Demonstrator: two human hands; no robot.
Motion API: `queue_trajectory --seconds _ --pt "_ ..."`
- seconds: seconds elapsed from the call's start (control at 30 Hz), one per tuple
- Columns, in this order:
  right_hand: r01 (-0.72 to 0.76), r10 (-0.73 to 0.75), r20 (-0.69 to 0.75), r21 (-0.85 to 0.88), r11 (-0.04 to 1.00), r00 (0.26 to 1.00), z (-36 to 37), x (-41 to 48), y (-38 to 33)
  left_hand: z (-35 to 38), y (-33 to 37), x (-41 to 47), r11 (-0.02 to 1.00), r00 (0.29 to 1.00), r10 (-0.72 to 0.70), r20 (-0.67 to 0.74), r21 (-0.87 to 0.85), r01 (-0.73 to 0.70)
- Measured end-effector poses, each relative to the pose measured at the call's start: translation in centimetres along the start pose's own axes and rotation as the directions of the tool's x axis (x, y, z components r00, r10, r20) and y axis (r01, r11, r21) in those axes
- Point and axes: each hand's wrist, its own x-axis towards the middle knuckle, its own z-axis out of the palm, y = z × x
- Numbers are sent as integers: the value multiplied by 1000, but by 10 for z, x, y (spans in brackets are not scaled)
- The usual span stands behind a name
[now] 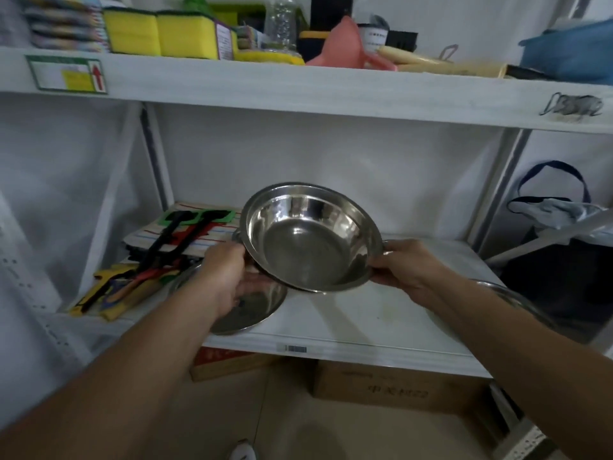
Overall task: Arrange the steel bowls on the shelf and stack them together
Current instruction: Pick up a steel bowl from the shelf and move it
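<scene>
Both my hands hold one shiny steel bowl (308, 237) tilted toward me above the white shelf (358, 320). My left hand (225, 277) grips its left rim, and my right hand (408, 267) grips its right rim. Under my left hand a second steel bowl (255, 310) rests on the shelf near the front edge, partly hidden by my wrist. A third steel bowl (507, 297) sits at the shelf's right end, mostly covered by my right forearm.
Folded cloths and black-handled brushes (179, 240) lie at the shelf's left. The upper shelf (298, 84) carries yellow sponges (159, 34), a pink funnel (345, 44) and a blue tub (570, 51). Cardboard boxes (394, 390) stand on the floor below.
</scene>
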Motion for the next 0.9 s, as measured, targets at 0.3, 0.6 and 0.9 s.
queue_trajectory --seconds 0.3,0.6,0.9 --pt "41 -37 50 -84 996 998 134 33 6 -109 -5 58 938 976 88 -197 347 -15" --pt "25 -1 52 -465 885 999 175 50 77 -141 -95 100 788 967 43 -251 604 121" --pt "27 4 69 -451 892 998 186 50 96 -134 -111 112 888 945 -65 -322 413 201"
